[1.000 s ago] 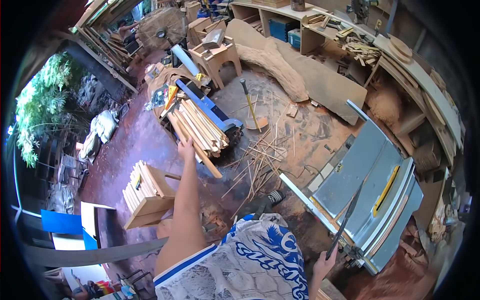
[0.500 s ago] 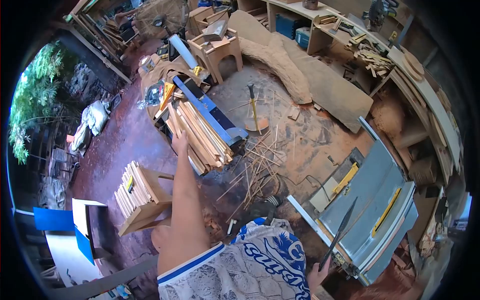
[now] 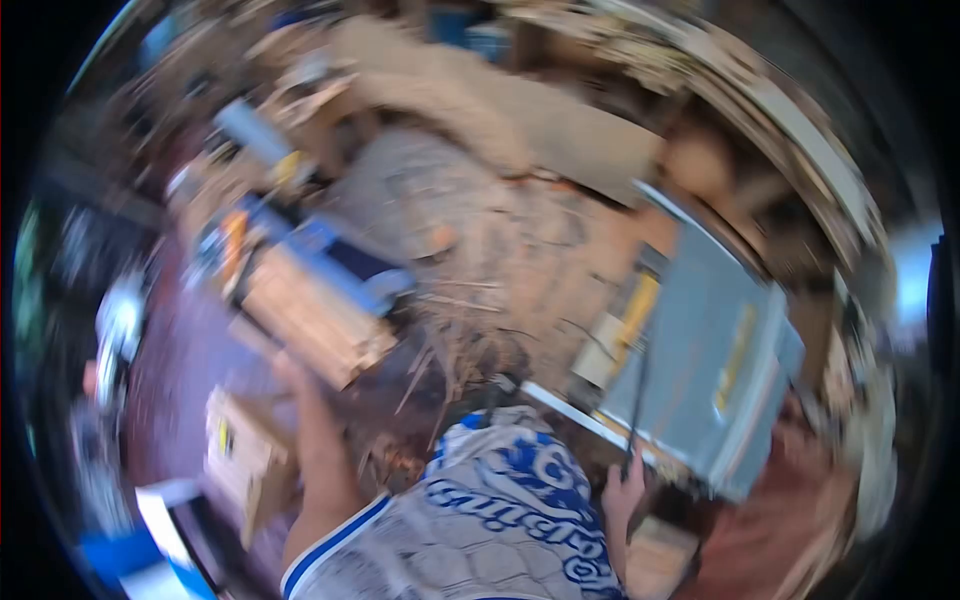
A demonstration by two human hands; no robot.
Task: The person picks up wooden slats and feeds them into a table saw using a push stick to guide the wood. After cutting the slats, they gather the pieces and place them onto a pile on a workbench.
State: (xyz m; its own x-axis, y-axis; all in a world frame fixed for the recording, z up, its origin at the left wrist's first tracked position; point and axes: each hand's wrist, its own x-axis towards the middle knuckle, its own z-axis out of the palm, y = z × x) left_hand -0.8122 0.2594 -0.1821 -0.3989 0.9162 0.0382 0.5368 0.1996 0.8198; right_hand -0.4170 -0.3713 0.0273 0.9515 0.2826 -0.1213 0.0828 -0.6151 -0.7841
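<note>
Since the earlier frame, the whole view has swung, so the bundle of wood strips point(image 3: 320, 315) has shifted toward the left of the frame, beside a blue machine point(image 3: 350, 250), and the left hand point(image 3: 288, 368) now appears lower, just off the bundle's lower edge. Blur covers that hand; its fingers seem to meet the end of a pale strip point(image 3: 252, 335), but whether they grip it I cannot tell. At lower right, the right hand point(image 3: 622, 488) has its fingers wrapped around a long dark stick point(image 3: 637, 405), which points up across the near edge of a grey machine table point(image 3: 690, 350); contact is unclear. If the body turns with the stick extended, its tip could catch that table or knock the yellow bar point(image 3: 738, 360) on top. Pulling one strip carelessly could drag neighbours loose and spill the bundle, or leave splinters in bare fingers. Thin sticks point(image 3: 440, 360) scattered on the floor mid-frame could roll underfoot and cause a stumble.
</note>
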